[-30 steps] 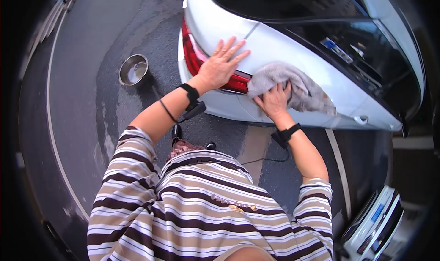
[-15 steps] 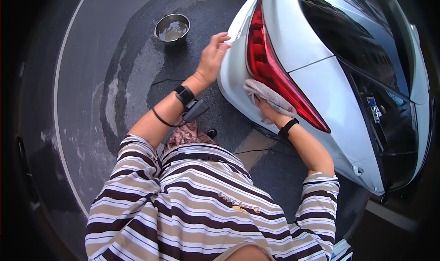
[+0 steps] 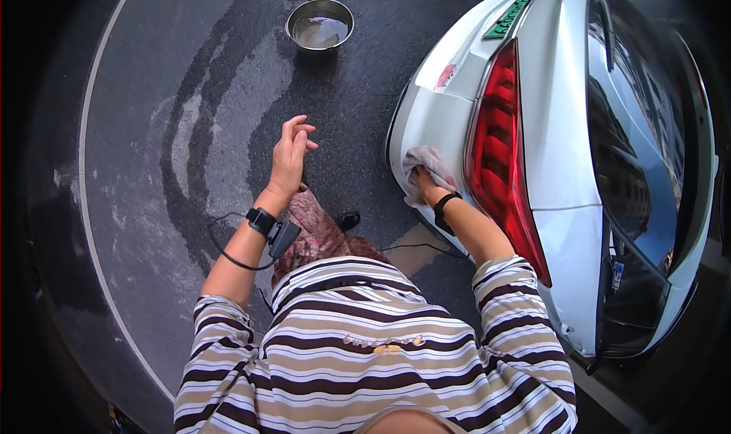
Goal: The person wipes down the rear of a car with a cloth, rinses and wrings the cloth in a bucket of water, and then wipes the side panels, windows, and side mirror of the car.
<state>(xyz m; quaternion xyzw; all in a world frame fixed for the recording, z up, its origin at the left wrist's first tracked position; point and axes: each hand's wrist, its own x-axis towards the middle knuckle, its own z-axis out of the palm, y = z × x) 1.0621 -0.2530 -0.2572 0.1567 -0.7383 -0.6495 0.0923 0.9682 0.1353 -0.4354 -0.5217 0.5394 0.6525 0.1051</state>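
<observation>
The right hand (image 3: 431, 186) is gripping a bunched grey cloth (image 3: 426, 158), which is resting against the white car's rear bumper (image 3: 439, 118) beside the tail light (image 3: 499, 137); the left hand (image 3: 291, 158) is hanging empty, fingers loosely bent. Any grit hiding in the folds could be scratching the paint.

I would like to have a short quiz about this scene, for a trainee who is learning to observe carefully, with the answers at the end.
1. What is in the right hand? (a) a brush (b) a cloth (c) a hose
2. True or false: the left hand is apart from the car.
3. Fill in: the metal basin stands on the ____.

Key: 1. b; 2. true; 3. ground.
</observation>
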